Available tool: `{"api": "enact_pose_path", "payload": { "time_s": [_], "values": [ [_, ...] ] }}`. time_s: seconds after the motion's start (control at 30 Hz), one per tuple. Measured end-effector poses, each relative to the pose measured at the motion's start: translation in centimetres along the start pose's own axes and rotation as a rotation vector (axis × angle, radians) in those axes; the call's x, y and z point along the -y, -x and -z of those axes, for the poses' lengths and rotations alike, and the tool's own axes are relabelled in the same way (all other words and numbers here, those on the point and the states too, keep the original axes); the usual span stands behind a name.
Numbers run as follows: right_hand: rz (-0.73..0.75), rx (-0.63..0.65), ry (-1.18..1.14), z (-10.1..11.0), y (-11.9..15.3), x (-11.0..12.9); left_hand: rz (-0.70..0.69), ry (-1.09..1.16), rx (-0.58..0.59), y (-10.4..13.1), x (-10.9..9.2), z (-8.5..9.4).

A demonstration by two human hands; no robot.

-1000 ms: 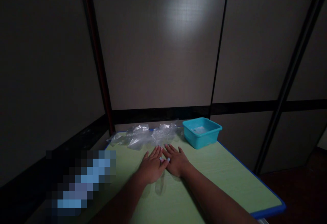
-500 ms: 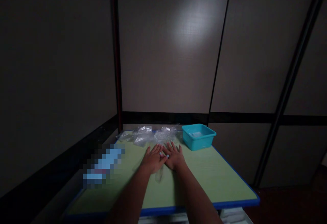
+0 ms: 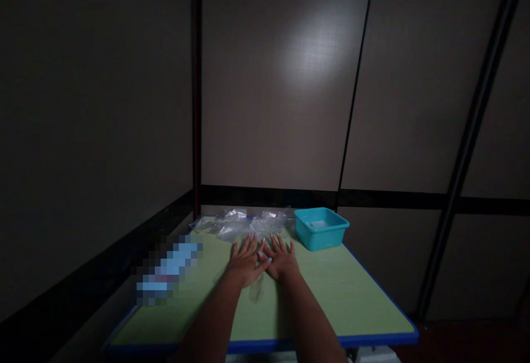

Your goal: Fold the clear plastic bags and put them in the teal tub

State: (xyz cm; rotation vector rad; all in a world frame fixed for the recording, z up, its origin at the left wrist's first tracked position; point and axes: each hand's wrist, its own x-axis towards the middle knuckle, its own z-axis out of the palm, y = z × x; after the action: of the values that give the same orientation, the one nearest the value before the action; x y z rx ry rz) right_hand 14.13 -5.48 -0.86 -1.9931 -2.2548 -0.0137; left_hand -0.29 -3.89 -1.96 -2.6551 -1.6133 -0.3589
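Two hands show in the head view: left hand [image 3: 245, 266] and right hand [image 3: 283, 263] lie flat, thumbs overlapping, each grip open, holding nothing. Clear film [image 3: 256, 292] shows at their near side, seemingly flattened; crumpled plastic [image 3: 232, 230] along the surface's [image 3: 343, 297] far edge remains loose. Turquoise basin [image 3: 319, 240] far right, blurred blue object [image 3: 171, 266] left; neither obstructs.

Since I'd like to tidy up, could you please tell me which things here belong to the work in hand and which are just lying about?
Seemingly in use:
translucent piece by the left hand and right hand
green tabletop under them

Seemingly lying about:
crumpled clear plastic, far side
turquoise basin
pixelated blue item
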Motion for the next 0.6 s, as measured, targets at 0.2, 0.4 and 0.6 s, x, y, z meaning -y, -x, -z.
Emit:
{"api": "enact_pose_path", "payload": {
  "time_s": [0.2, 0.4, 0.6],
  "values": [
    [0.006, 0.040, -0.039, -0.3, -0.4, -0.2, 0.060, -0.036, 0.049, -0.7, 0.1, -0.9],
    [-0.005, 0.103, -0.058, -0.3, -0.6, -0.3, 0.081, -0.035, 0.097, -1.0, 0.4, -1.3],
    [0.013, 0.071, -0.050, -0.6, -0.7, -0.4, 0.075, -0.032, 0.073, -0.9, 0.4, -1.4]
  ]
}}
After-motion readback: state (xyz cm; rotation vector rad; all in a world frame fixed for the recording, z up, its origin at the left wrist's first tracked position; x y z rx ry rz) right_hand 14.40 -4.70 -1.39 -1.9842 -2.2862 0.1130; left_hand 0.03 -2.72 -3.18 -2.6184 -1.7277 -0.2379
